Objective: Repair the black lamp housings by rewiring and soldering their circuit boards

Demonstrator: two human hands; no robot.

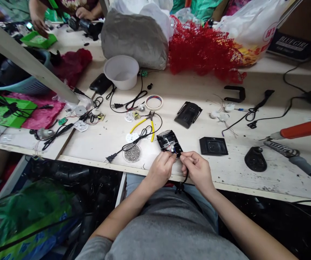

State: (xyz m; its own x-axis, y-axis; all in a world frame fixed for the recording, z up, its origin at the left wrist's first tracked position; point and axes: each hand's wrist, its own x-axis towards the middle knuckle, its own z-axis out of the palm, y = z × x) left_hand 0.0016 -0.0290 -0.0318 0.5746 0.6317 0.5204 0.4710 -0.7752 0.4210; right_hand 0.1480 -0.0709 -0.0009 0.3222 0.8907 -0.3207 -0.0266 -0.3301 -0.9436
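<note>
A black plastic housing (168,139), its inner side facing up with thin wires inside, lies near the table's front edge. At its lower edge the fingers of my left hand (161,169) are pinched together over the wires; what lies between them is too small to tell. My right hand (198,169) is closed at the housing's lower right corner, on a black cord (185,177) that hangs over the table edge towards my lap. A second black housing (188,114) sits just behind, and a black rectangular cover (213,146) is to the right.
Yellow-handled cutters (152,126), a round dish of small screws (132,152) and a plug cord (111,157) lie left. Right are a soldering iron (304,128), its coiled stand (281,148) and a black part (255,159). Behind stand a white bowl (121,74) and red netting (201,50).
</note>
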